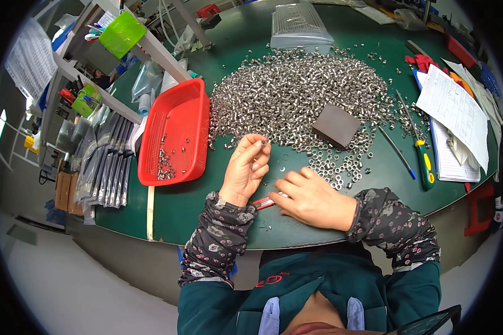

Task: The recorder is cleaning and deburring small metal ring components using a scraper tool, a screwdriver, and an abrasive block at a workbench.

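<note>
Near the front of the metal pile, my left hand point(246, 169) is raised with its thumb and index finger pinched on a small metal ring point(264, 143). To its right, my right hand point(313, 202) is low over the green table, palm down with bent fingers. Its thumb and fingertips are mostly hidden, so what they hold does not show. A slim red tool with a silvery part point(262, 203) reaches out from beside its fingertips; its kind is unclear. The large heap of small shiny metal rings point(296, 92) spreads beyond both hands.
A red plastic basket point(176, 131) with some small metal parts stands left. A dark square block point(337, 127) sits at the heap's edge. To the right lie a metal rod point(397, 152), a yellow-green-handled screwdriver point(425, 162) and papers point(452, 111). Clear bags point(300, 25) lie far back.
</note>
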The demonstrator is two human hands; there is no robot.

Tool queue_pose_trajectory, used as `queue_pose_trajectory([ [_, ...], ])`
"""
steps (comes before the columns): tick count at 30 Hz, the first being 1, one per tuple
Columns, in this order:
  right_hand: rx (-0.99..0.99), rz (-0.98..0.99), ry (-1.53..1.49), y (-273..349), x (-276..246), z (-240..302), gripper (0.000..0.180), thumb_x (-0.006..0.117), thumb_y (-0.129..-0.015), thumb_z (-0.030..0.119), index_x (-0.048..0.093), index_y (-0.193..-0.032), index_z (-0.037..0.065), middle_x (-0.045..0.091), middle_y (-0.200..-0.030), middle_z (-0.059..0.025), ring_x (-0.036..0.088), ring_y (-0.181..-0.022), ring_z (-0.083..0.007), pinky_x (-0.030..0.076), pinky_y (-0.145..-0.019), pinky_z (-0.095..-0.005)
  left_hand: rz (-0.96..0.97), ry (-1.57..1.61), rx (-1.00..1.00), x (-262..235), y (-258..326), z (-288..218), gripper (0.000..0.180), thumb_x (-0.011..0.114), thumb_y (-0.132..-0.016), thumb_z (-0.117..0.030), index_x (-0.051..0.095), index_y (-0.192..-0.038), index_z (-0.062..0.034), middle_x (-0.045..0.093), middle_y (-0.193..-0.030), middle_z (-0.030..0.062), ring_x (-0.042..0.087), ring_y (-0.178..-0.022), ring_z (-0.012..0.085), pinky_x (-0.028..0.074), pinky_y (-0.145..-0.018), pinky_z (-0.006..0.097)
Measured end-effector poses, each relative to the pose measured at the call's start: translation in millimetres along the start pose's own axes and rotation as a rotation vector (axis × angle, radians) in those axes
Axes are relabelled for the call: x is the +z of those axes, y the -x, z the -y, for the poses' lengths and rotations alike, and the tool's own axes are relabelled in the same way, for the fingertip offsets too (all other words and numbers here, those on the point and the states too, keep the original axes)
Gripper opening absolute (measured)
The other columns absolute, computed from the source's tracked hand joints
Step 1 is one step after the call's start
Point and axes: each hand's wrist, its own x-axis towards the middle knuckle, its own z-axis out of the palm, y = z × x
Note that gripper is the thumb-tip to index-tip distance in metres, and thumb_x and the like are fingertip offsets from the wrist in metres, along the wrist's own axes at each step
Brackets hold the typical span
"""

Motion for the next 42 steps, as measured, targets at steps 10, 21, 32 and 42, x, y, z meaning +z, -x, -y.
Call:
queue_pose_trajectory([
  [10, 0.047, 0.048, -0.037, 6, 4, -3, 0.009, 0.052, -0.066, 0.011, 0.051, -0.071, 0.004, 0.042, -0.07, -0.0043, 0.042, -0.073, -0.0175, 0.032, -0.061, -0.0283, -0.018, -0.043, -0.004, -2, 1, -4, 0.009, 0.045, -0.084, -0.008, 0.05, -0.092, -0.0047, 0.048, -0.076, 0.0035, 0.031, -0.046, 0.0021, 0.023, -0.034, 0.013],
  [21, 0.165, 0.019, -0.14, 22, -28, -19, 0.024, 0.055, -0.058, 0.004, 0.051, -0.082, 0.004, 0.052, -0.064, -0.0069, 0.052, -0.056, -0.0238, 0.04, -0.054, -0.0324, -0.018, -0.047, 0.002, -7, -1, -3, 0.011, 0.044, -0.087, -0.013, 0.049, -0.092, -0.0048, 0.045, -0.076, 0.0025, 0.03, -0.047, 0.0021, 0.023, -0.035, 0.013],
  [32, 0.587, -0.284, -0.392, 21, -40, -43, 0.019, 0.055, -0.072, 0.011, 0.057, -0.089, 0.004, 0.053, -0.064, -0.0102, 0.054, -0.055, -0.0244, 0.041, -0.049, -0.0322, -0.031, -0.076, -0.016, -9, 0, -5, 0.011, 0.041, -0.086, -0.011, 0.049, -0.092, -0.0063, 0.045, -0.076, 0.0031, 0.03, -0.049, 0.0038, 0.023, -0.036, 0.014],
  [42, 0.64, -0.285, -0.29, 19, -38, -41, 0.014, 0.053, -0.078, 0.014, 0.058, -0.086, 0.004, 0.046, -0.065, -0.0091, 0.049, -0.056, -0.0242, 0.039, -0.051, -0.0331, -0.009, -0.124, 0.002, -9, 0, -2, 0.01, 0.042, -0.087, -0.013, 0.049, -0.092, -0.0081, 0.046, -0.076, 0.002, 0.029, -0.048, 0.0025, 0.022, -0.036, 0.013],
])
